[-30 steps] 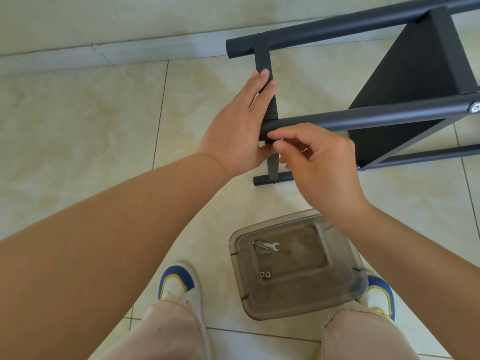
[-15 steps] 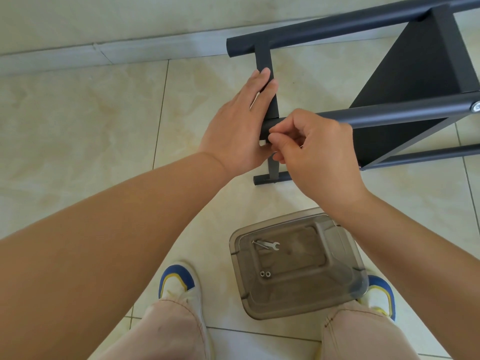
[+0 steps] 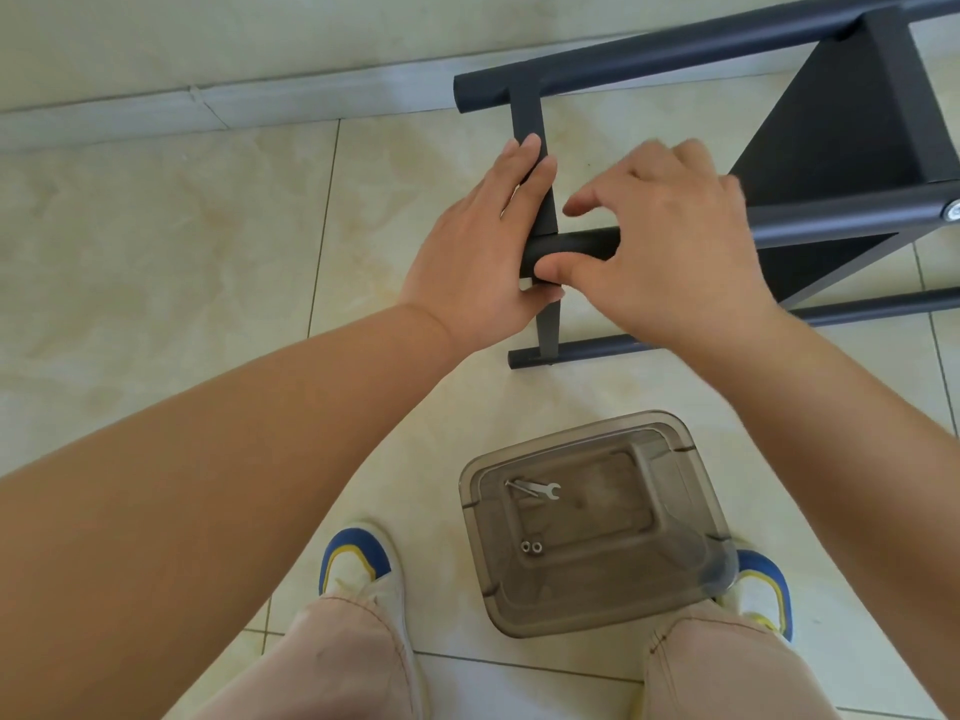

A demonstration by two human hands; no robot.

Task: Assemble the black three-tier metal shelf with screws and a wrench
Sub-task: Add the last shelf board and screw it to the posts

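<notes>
The left hand is lying flat-fingered against the shelf crossbar while the right hand, just beside it, is pinching the tube end.

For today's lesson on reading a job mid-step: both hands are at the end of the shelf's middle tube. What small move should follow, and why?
Probably keep turning the fastener by hand. The left hand braces the crossbar while the right hand pinches at the tube end, though the screw itself is hidden. The wrench lies unused in the tray, so final tightening likely comes later.
</notes>
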